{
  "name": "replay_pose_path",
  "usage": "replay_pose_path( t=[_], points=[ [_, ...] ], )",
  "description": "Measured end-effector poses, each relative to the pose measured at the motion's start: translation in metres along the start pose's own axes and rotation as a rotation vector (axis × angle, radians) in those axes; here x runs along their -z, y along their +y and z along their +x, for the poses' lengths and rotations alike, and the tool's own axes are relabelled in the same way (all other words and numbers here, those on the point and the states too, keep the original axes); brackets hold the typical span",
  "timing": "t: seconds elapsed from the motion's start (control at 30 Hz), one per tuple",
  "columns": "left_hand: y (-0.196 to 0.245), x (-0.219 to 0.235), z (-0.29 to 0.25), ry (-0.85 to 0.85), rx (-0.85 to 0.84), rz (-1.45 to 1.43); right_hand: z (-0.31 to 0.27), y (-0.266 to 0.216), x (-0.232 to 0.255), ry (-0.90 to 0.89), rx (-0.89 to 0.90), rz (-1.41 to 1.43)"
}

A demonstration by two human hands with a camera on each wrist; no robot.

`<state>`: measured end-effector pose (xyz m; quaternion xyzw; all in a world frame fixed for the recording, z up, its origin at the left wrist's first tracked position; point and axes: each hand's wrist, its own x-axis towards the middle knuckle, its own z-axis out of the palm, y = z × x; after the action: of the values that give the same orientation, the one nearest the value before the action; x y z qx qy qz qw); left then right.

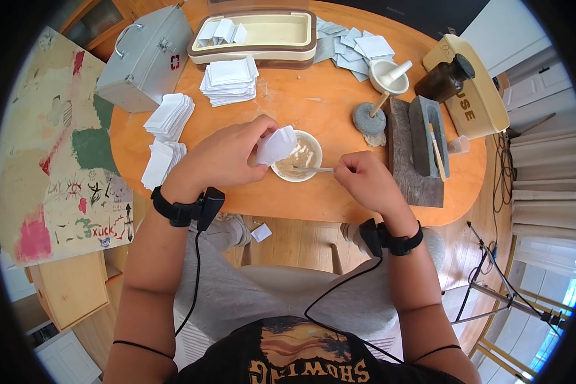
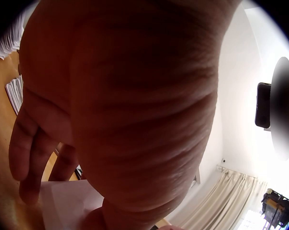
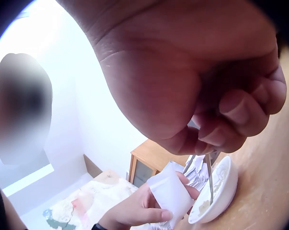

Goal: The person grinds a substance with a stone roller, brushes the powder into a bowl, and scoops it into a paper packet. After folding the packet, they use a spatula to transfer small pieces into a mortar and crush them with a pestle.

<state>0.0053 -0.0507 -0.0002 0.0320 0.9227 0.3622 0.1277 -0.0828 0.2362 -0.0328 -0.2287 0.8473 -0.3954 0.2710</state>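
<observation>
My left hand (image 1: 221, 153) pinches a small white paper packet (image 1: 276, 146) between thumb and fingers, tipped over the left side of a white bowl (image 1: 319, 151). Inside the bowl lies a pale brown powder with whiter patches (image 1: 306, 155). My right hand (image 1: 368, 180), at the bowl's right, grips a thin metal stick-like tool (image 3: 210, 175) in curled fingers, its far end down in the bowl; the end's shape is hidden. In the left wrist view the palm covers most of the picture, with the packet's white paper (image 2: 63, 203) below it.
Stacks of folded white packets (image 1: 229, 82) stand at the left and back, near a grey metal case (image 1: 137, 67) and a cream tray (image 1: 281, 29). At right are a mortar (image 1: 385, 80), a round stone (image 1: 368, 119), a dark jar (image 1: 436, 83) and a grey stone trough (image 1: 422, 141).
</observation>
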Motion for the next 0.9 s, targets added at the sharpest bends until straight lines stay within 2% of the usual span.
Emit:
replay_pose_path(
  t=[0.2, 0.3, 0.37, 0.4, 0.57, 0.7, 0.77, 0.9],
  points=[
    [-0.004, -0.001, 0.000, 0.020, -0.018, -0.001, 0.012, 0.016, -0.011, -0.104, -0.049, 0.287],
    [-0.004, 0.001, -0.001, 0.053, -0.049, 0.027, 0.010, 0.010, 0.000, -0.111, -0.076, 0.277],
    [-0.001, 0.004, -0.002, 0.070, 0.003, 0.027, 0.008, 0.011, 0.005, -0.091, -0.067, 0.304],
    [-0.001, 0.004, 0.000, 0.070, -0.024, 0.039, 0.007, 0.011, 0.010, -0.092, -0.065, 0.328],
    [0.002, 0.002, -0.001, 0.224, 0.036, 0.119, -0.001, -0.003, 0.030, -0.041, -0.078, 0.411],
    [0.002, -0.004, 0.000, 0.284, 0.038, 0.169, -0.006, -0.009, 0.047, -0.022, -0.051, 0.503],
    [-0.002, -0.007, 0.001, 0.351, -0.027, 0.194, -0.011, -0.020, 0.053, 0.003, -0.055, 0.527],
    [0.004, -0.010, 0.001, 0.350, 0.003, 0.221, -0.010, -0.019, 0.055, 0.018, -0.020, 0.598]
  ],
)
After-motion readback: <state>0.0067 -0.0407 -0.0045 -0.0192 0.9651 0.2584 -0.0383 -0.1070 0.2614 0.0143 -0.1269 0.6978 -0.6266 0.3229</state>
